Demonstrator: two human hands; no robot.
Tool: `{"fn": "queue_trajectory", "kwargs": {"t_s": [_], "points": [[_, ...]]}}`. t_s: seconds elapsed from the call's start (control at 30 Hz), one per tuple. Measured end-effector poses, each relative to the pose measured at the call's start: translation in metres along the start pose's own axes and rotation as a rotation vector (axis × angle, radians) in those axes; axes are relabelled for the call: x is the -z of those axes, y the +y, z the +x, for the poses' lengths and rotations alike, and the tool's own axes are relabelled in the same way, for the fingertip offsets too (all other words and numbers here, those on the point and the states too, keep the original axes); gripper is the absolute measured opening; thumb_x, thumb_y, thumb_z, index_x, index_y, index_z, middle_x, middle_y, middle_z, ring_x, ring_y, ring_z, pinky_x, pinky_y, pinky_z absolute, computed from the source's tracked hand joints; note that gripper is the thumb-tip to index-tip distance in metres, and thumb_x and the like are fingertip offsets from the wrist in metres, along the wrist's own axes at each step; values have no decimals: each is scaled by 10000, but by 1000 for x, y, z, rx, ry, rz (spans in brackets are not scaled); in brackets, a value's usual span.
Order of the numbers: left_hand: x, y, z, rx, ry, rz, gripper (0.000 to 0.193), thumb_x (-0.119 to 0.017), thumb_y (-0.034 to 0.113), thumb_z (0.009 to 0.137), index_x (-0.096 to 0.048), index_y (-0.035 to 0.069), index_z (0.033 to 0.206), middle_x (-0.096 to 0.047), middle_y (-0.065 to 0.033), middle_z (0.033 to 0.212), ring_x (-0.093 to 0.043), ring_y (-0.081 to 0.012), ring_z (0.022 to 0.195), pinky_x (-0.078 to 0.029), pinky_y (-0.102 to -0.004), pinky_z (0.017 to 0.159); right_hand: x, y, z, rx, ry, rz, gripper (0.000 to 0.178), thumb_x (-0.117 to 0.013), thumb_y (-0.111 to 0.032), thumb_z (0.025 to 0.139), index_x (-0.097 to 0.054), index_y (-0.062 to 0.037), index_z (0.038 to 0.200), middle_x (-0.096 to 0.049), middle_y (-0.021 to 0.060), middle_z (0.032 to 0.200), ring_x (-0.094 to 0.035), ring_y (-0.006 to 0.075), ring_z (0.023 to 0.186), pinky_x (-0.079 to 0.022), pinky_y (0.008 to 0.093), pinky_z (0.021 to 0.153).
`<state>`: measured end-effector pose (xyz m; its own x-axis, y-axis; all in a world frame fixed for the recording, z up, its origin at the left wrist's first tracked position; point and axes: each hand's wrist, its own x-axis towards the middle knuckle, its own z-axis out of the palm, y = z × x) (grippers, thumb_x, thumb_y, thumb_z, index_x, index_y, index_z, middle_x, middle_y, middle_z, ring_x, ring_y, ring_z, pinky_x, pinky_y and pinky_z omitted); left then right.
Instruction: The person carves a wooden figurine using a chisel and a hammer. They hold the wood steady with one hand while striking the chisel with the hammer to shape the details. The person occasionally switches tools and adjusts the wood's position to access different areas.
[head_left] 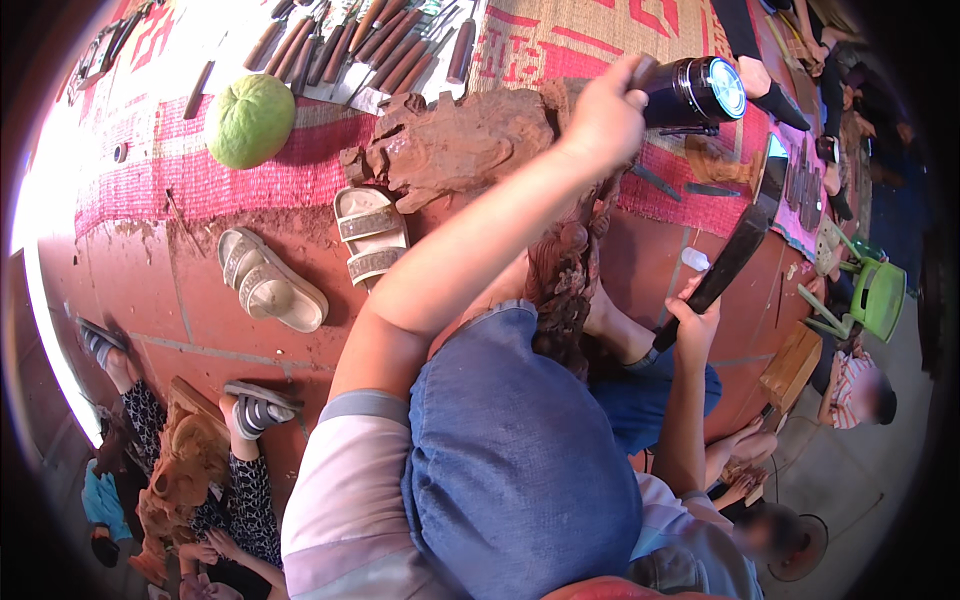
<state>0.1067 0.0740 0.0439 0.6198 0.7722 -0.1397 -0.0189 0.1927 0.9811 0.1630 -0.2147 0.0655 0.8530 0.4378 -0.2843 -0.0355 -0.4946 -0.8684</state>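
Observation:
My left arm reaches up and across to the right, and my left hand [607, 112] is closed at the near end of a black cylinder [680, 95] with a bright blue-white round end; its exact kind is unclear. My right hand [692, 322] is wrapped round the lower part of a long dark wooden-handled tool [728, 258], tilted up to the right. A shiny flat piece shows by its upper end. Between my legs stands a dark carved wood piece [563, 275], partly hidden by my left arm. Past it lies a rough brown carved log [460, 145].
Several wooden-handled chisels [345, 45] lie on a sheet on the red patterned mat [150, 185], near a green round fruit [250, 121]. Sandals [270, 280] sit on the tiles. A small white bottle [695, 259] is near my right hand. People and a green chair [880, 300] are around.

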Motion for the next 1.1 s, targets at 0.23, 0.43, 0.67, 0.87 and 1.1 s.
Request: {"fn": "queue_trajectory", "kwargs": {"t_s": [0.23, 0.43, 0.67, 0.87, 1.1], "points": [[102, 40, -20, -86, -85, -212, 317, -455, 134, 1010, -371, 63, 1307, -643, -156, 1127, -647, -238, 1029, -560, -381, 867, 7, 12, -8, -146, -97, -47, 389, -687, 71, 659, -546, -74, 992, -502, -26, 799, -511, 73, 730, -440, 230, 676], [87, 18, -40, -125, -309, -146, 418, -507, 122, 994, -326, 78, 1368, -584, -105, 1091, -623, -187, 1024, -542, -346, 866, 12, 39, -19, -375, -184, -396, 352, -771, -85, 636, -578, -45, 928, -564, 3, 733, -564, 121, 695, -445, 284, 649], [61, 32, -50, -217, -237, -1, 360, -547, 134, 973, -466, 62, 1316, -610, -78, 1052, -614, -145, 1020, -508, -315, 864, 15, 50, -24, -189, -199, -1008, 429, -797, -203, 657, -556, -35, 970, -633, 170, 825, -625, 384, 833, -475, 453, 739], [-14, 31, -93, -714, -464, 191, 371, -626, 164, 871, -543, 66, 1219, -624, -143, 1045, -603, -284, 975, -485, -371, 841, 31, 88, -4, 238, -250, -919, 434, -770, -198, 717, -547, -36, 1052, -619, 221, 997, -600, 409, 939, -483, 482, 785], [-40, 10, -107, -920, -464, 404, 341, -539, 153, 783, -566, 61, 1111, -555, -97, 1069, -487, -307, 1090, -333, -475, 1049, -60, -19, 40, 724, -81, -616, 363, -677, -139, 816, -549, -16, 1134, -632, 164, 1023, -620, 332, 964, -503, 439, 795]]}}
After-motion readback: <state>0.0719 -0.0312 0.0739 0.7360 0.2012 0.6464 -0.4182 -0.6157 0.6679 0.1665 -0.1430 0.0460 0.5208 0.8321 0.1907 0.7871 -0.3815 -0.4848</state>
